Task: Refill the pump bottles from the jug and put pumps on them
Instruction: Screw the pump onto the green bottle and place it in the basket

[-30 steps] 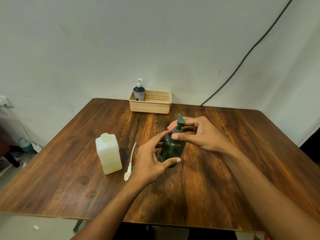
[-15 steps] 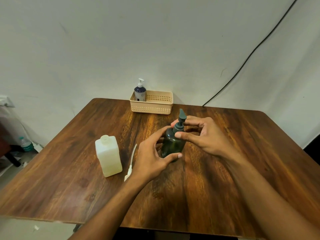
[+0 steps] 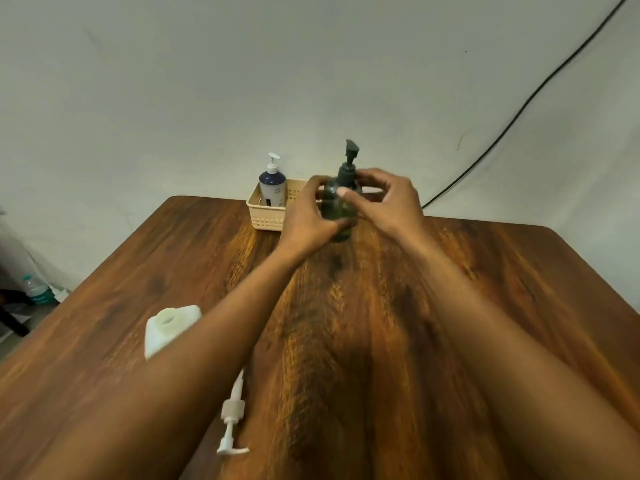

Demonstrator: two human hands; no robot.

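Head view. Both hands hold a dark green pump bottle (image 3: 337, 206) upright at the far end of the wooden worktop (image 3: 381, 341), just in front of a cream perforated basket (image 3: 265, 216). The left hand (image 3: 308, 216) wraps its fingers around the bottle's body; the right hand (image 3: 384, 202) closes thumb and fingers at the shoulder, below the dark pump head (image 3: 350, 157). Whether the bottle rests on the worktop cannot be told. A navy-and-white pump bottle (image 3: 272, 187) stands in the basket; its label print is too small to read. Nearer, an uncapped translucent jug (image 3: 169, 329) stands, partly behind the left forearm, and a loose white pump (image 3: 231, 420) lies flat.
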